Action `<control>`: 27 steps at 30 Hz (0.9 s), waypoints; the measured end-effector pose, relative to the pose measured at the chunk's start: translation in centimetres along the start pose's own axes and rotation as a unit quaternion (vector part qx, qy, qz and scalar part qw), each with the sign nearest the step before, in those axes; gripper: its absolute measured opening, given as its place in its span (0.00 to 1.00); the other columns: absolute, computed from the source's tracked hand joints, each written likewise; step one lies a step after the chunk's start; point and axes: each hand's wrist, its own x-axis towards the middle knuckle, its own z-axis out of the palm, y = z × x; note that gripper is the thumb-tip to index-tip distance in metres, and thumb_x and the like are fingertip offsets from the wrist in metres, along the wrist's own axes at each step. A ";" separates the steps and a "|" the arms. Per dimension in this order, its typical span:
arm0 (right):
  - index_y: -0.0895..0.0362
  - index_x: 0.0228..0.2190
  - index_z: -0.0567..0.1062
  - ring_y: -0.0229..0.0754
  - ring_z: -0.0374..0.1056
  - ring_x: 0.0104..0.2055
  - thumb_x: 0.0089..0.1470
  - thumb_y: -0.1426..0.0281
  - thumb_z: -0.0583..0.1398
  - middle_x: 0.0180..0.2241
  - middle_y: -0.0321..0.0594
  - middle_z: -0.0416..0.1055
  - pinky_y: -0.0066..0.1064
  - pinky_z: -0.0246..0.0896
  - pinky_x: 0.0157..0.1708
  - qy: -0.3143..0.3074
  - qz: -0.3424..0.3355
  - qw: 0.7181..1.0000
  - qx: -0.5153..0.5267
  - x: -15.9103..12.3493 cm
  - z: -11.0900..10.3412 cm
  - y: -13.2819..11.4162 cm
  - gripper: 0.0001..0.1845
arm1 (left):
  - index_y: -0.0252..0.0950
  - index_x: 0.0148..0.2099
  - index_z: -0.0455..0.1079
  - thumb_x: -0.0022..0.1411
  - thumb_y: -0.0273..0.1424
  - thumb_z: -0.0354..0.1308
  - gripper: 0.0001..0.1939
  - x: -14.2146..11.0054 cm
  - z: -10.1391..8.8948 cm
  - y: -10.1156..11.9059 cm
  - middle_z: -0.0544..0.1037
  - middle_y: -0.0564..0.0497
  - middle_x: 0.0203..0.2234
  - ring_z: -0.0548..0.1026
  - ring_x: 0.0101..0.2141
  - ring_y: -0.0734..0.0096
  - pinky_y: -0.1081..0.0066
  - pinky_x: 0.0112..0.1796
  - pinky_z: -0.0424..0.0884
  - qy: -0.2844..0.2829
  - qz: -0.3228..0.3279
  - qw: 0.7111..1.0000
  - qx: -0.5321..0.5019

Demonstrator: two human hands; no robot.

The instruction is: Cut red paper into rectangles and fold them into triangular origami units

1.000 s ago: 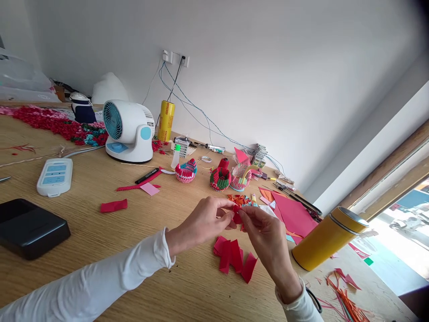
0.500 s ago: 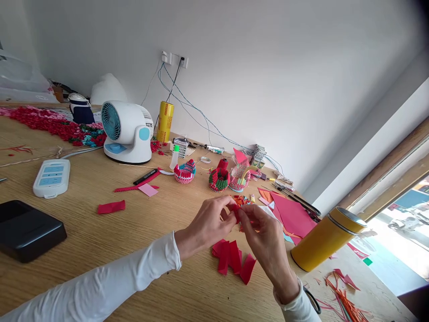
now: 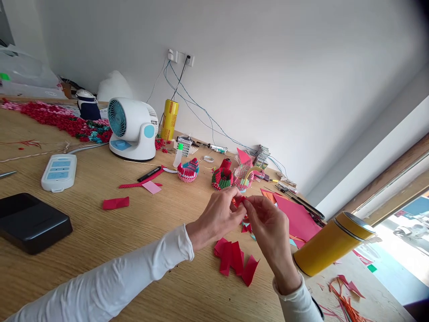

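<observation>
Both hands meet above the wooden table, pinching one small piece of red paper (image 3: 240, 200) between the fingertips. My left hand (image 3: 219, 217) is closed on its left side, and my right hand (image 3: 270, 223) grips it from the right. Fingers cover most of the paper, so its folded shape is hard to make out. Below the hands lie several red paper strips (image 3: 236, 259), overlapping. A single red strip (image 3: 115, 203) rests apart on the left. Small folded red and orange paper pieces (image 3: 246, 225) sit partly hidden behind my hands.
A yellow thermos (image 3: 331, 246) stands right of my right hand. Large red sheets (image 3: 296, 219) lie behind it. Folded-paper baskets (image 3: 222, 177) stand beyond the hands. Further left are a white fan (image 3: 134, 129), a power strip (image 3: 59, 172) and a black box-shaped device (image 3: 33, 223).
The whole view has shifted slightly, with the table items appearing further right. My hands stay together on the red paper; the left fingers now cover more of it.
</observation>
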 end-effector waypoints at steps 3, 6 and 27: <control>0.55 0.32 0.75 0.41 0.75 0.25 0.57 0.67 0.59 0.26 0.38 0.78 0.27 0.68 0.25 0.042 -0.052 0.995 -0.070 -0.1 0.2 0.1 0.06 | 0.34 0.38 0.68 0.58 0.28 0.53 0.05 -0.1 0.1 -0.2 0.77 0.51 0.24 0.77 0.25 0.69 0.75 0.26 0.70 0.006 -0.001 1.000 -0.018; 0.54 0.34 0.76 0.41 0.75 0.26 0.59 0.69 0.57 0.29 0.38 0.78 0.27 0.65 0.26 0.076 -0.117 0.974 -0.179 -0.2 0.4 0.5 0.07 | 0.34 0.40 0.70 0.60 0.30 0.53 0.07 -0.1 0.3 -0.4 0.78 0.50 0.27 0.78 0.27 0.68 0.74 0.27 0.72 0.007 -0.002 0.998 -0.056; 0.56 0.37 0.75 0.41 0.74 0.30 0.62 0.70 0.54 0.32 0.40 0.78 0.28 0.58 0.26 0.146 -0.223 0.907 -0.326 -0.4 0.5 1.3 0.09 | 0.32 0.44 0.77 0.62 0.28 0.53 0.13 -0.1 0.6 -0.2 0.81 0.46 0.37 0.79 0.34 0.68 0.74 0.35 0.75 0.020 0.025 0.994 -0.104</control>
